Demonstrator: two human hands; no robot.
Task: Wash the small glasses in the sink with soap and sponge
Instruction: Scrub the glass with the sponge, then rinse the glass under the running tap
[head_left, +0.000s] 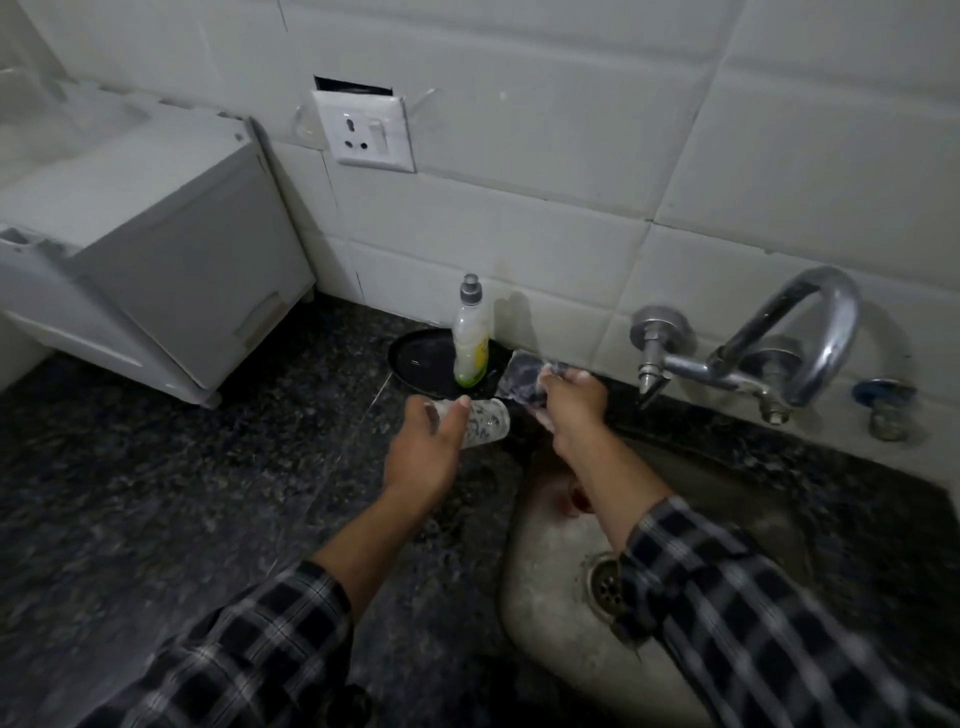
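Note:
My left hand (426, 447) grips a small clear glass (485, 422) lying sideways, above the dark counter just left of the sink. My right hand (574, 402) holds a second small glass (524, 382), tilted and blurred, near the back wall beside the soap bottle (471, 338). That bottle has a grey cap and yellow-green liquid and stands upright on a black round tray (415, 358). The steel sink (550, 561) lies below my right forearm, its drain (605, 584) partly covered by my sleeve. I see no sponge.
A chrome tap (800, 338) juts from the tiled wall over the sink, no water visibly running. A white appliance (156, 270) stands on the dark granite counter (156, 493) at the left. A wall socket (366, 132) sits above the tray.

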